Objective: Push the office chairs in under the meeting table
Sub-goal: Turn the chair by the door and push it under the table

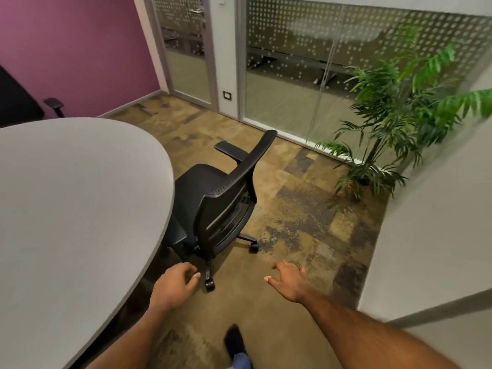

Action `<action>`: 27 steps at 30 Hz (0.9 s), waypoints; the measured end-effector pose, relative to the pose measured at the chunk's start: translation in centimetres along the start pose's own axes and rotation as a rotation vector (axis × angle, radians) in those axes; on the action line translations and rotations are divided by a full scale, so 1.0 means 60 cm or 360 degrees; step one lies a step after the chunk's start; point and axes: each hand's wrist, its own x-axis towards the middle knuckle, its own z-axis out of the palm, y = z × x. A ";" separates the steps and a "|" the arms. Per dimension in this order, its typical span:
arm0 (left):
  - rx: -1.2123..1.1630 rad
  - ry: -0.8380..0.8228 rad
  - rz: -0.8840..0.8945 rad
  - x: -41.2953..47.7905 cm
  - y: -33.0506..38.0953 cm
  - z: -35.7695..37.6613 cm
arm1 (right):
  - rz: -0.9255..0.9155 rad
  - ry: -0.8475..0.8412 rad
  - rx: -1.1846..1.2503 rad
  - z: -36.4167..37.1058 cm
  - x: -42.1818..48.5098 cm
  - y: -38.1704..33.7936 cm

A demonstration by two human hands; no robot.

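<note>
The chair (pixel 213 201) stands mid-frame, its seat tucked at the table (pixel 80 198) edge, its back out toward 3 o'clock. At 6 o'clock from it both hands hang clear: the left hand (pixel 173 286) loosely curled on nothing, the right hand (pixel 288 283) with fingers spread. A second chair (pixel 18 97) sits at 10 o'clock, a plant (pixel 386 115) at 2.

No lettering, label, brand, number or sign can be read anywhere in this room from where I stand
</note>
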 end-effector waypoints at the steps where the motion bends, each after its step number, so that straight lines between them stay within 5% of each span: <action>1: -0.0049 0.0011 0.0016 0.030 0.010 0.000 | 0.0027 0.0006 0.0007 -0.009 0.015 0.010; 7: -0.0498 0.0247 -0.0141 0.207 0.035 -0.026 | 0.0068 0.0057 -0.0040 -0.099 0.111 0.036; 13: -0.0952 0.0748 -0.0638 0.358 0.058 -0.075 | 0.0086 0.0237 0.0037 -0.226 0.213 0.046; 19: -0.1076 0.0883 -0.0445 0.456 0.116 -0.126 | 0.0093 0.0303 0.0221 -0.317 0.327 0.050; 22: -0.1030 0.0752 -0.0399 0.485 0.151 -0.135 | 0.0013 0.0372 0.0261 -0.365 0.405 0.043; 27: -0.0740 -0.0036 -0.0678 0.504 0.192 -0.116 | -0.0354 0.0888 0.0127 -0.453 0.518 0.008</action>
